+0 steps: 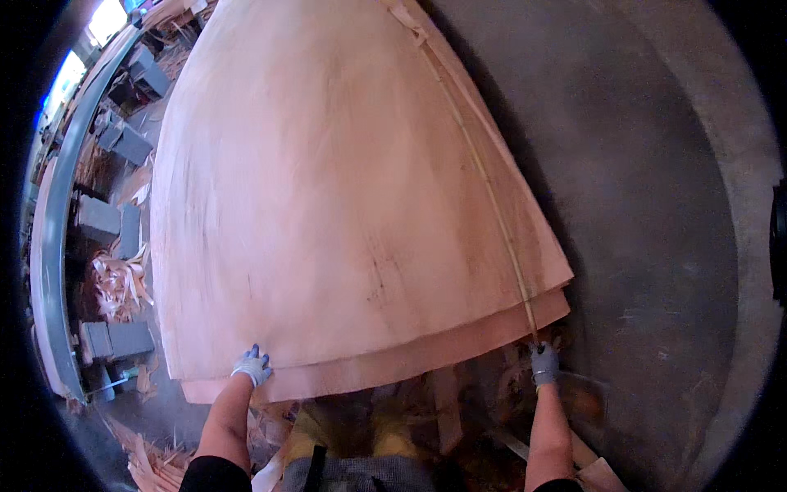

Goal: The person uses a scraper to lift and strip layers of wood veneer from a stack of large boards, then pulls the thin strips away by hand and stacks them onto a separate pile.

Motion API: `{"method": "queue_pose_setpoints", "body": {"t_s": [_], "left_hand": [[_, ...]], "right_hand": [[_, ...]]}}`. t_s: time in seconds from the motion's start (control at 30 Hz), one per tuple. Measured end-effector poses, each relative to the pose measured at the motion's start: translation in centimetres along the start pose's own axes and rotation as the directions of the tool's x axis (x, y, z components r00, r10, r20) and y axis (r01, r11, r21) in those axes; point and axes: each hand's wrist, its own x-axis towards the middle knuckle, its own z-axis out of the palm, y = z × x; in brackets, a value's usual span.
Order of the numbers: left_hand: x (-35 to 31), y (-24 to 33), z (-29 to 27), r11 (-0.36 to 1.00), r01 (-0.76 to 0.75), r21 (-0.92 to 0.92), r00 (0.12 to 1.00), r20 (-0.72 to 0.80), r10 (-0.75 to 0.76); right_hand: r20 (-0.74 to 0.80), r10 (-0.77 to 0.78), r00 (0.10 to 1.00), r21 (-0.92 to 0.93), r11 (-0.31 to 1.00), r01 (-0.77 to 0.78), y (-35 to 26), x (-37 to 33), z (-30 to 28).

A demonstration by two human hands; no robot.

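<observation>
A broad, pale pinkish wood veneer sheet (320, 197) stretches away in front of me. Its near edge lies set back from that of another veneer sheet (393, 363) beneath it. My left hand (252, 366), in a grey-blue glove with fingers spread, rests on the veneer near its front left edge. By the front right corner, my gloved right hand (544, 365) is closed round the near end of a long, thin bamboo stick (482, 174). The stick runs along the right side of the sheet toward the far end, where a torn veneer strip (414, 31) shows.
On the left stand several grey blocks (98, 217) beside a long grey rail (56, 271), with a heap of wood shavings (120, 283) among them. Veneer scraps (156, 466) litter the floor near my feet. Dark grey floor (648, 246) lies to the right.
</observation>
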Motion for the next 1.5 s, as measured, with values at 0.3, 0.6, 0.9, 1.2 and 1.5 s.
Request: {"method": "queue_pose_setpoints", "body": {"t_s": [0.3, 0.6, 0.9, 1.2, 1.5], "left_hand": [[-2.8, 0.0, 1.3, 0.946, 0.033, -0.322, 0.96, -0.252, -0.119], [-5.6, -2.3, 4.1, 0.917, -0.091, -0.389, 0.991, -0.126, 0.045], [-3.2, -7.5, 1.6, 0.83, -0.067, -0.554, 0.977, -0.203, -0.057], [-4.9, -13.0, 2.7, 0.834, -0.073, -0.547, 0.991, -0.131, 0.0], [-4.7, -13.9, 4.3, 0.853, -0.221, -0.473, 0.975, -0.121, 0.185]], "right_hand": [[-0.295, -0.083, 0.952, 0.253, 0.954, 0.162, -1.4, -10.8, -9.6], [-0.352, -0.019, 0.936, 0.106, 0.993, 0.059, -2.4, -17.9, -10.4], [-0.341, 0.1, 0.935, 0.221, 0.975, -0.023, -1.8, -16.9, -5.8], [-0.241, 0.024, 0.97, 0.126, 0.992, 0.007, -10.0, -28.9, -10.2], [-0.256, 0.085, 0.963, 0.146, 0.988, -0.048, -13.3, -36.3, -13.1]]}}
